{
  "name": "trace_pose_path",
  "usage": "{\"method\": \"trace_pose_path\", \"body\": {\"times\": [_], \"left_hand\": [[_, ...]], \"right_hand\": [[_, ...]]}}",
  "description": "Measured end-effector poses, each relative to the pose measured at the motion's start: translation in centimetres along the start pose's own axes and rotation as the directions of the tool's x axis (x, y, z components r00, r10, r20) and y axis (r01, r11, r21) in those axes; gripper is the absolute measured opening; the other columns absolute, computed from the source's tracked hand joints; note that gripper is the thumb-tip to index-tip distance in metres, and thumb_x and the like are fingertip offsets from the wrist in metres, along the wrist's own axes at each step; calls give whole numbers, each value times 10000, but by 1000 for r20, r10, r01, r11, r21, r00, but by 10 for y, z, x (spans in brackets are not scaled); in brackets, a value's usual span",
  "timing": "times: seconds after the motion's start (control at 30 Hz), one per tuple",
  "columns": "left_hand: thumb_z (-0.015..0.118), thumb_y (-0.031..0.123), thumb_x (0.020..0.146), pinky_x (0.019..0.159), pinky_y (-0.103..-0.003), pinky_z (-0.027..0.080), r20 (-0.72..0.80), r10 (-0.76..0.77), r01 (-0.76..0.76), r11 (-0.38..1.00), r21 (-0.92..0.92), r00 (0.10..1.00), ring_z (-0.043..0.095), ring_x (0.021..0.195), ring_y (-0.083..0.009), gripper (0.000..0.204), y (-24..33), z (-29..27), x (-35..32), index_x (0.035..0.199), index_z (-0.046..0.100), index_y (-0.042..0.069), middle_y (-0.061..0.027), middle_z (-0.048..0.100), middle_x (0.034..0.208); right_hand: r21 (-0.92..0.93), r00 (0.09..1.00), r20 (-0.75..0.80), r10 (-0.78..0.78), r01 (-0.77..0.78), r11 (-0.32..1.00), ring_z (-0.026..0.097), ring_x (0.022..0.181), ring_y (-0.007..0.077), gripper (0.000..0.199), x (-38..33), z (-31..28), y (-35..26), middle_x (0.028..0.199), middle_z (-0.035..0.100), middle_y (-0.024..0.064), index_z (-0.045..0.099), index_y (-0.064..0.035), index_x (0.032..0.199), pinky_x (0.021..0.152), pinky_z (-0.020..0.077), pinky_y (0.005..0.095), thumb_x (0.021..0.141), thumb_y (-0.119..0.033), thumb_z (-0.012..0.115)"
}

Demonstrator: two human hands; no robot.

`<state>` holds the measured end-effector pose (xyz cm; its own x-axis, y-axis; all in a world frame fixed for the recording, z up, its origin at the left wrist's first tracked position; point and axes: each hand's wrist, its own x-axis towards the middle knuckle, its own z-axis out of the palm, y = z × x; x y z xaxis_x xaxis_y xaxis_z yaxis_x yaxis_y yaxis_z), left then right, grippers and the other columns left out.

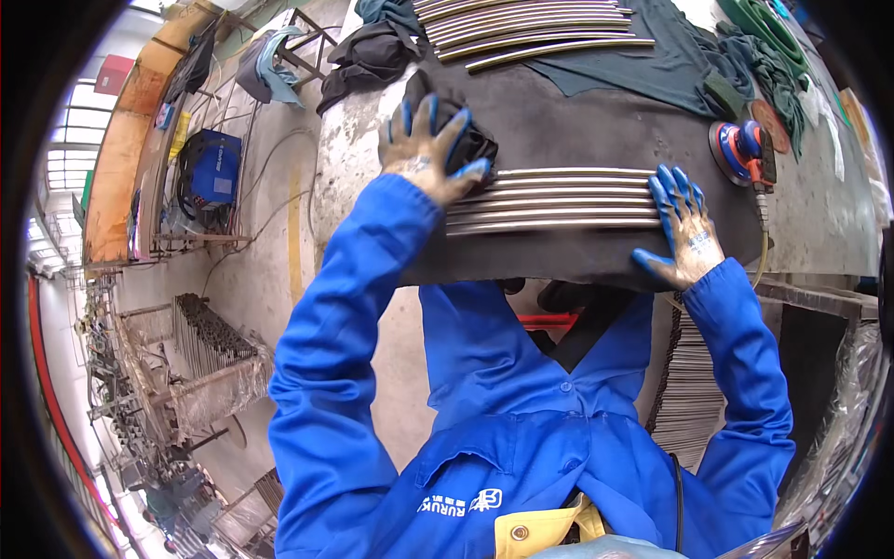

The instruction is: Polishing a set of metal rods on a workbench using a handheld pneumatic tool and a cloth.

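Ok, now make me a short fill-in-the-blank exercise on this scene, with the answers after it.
1. The gloved left hand touches a crumpled cloth whose colour is ____.
2. The gloved right hand is at the ____ ends of the near metal rods.
3. Both sleeves of the person's work jacket are ____.
4. Compared with the near metal rods, the far bundle of rods lies ____ away from the person.

Missing words: black; right; blue; farther.
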<state>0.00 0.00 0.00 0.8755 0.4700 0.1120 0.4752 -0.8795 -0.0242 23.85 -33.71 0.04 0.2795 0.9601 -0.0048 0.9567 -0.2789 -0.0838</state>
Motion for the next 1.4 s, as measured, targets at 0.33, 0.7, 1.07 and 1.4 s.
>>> {"method": "trace_pose_path", "body": {"times": [0.33,0.7,1.07,1.4], "left_hand": [[673,284,826,937,-452,489,-300,-86,-176,647,-742,950,572,1108,-374,372,-62,37,-3,1140,642,87,-192,539,1254],[663,508,778,1149,-607,205,-48,376,-366,853,-373,925,281,1400,-480,698,181,1,22,1389,528,201,-211,379,1486],[664,279,721,1050,-519,416,-190,103,-170,908,-382,976,458,1263,-453,621,-10,23,-60,1336,579,248,-148,474,1424],[613,263,792,1033,-482,439,-377,-15,-170,876,-451,926,499,1251,-404,564,-110,19,-42,1353,566,229,-180,462,1442]], "right_hand": [[75,1000,-15,22,-21,997,105,1508,354,1027,2,7,-7,1627,165,142,223,-118,1555,1221,99,513,735,-507,703],[127,1000,-22,-21,23,992,114,1504,363,1054,7,13,-4,1624,169,155,218,-115,1556,1217,102,522,705,-469,729],[31,1000,19,19,-20,999,107,1508,351,1065,7,0,-13,1630,150,150,192,-132,1566,1221,98,503,708,-459,731],[3,999,29,26,-26,1000,93,1513,336,1075,9,1,-14,1635,138,140,170,-143,1573,1224,94,498,712,-472,724]]}}
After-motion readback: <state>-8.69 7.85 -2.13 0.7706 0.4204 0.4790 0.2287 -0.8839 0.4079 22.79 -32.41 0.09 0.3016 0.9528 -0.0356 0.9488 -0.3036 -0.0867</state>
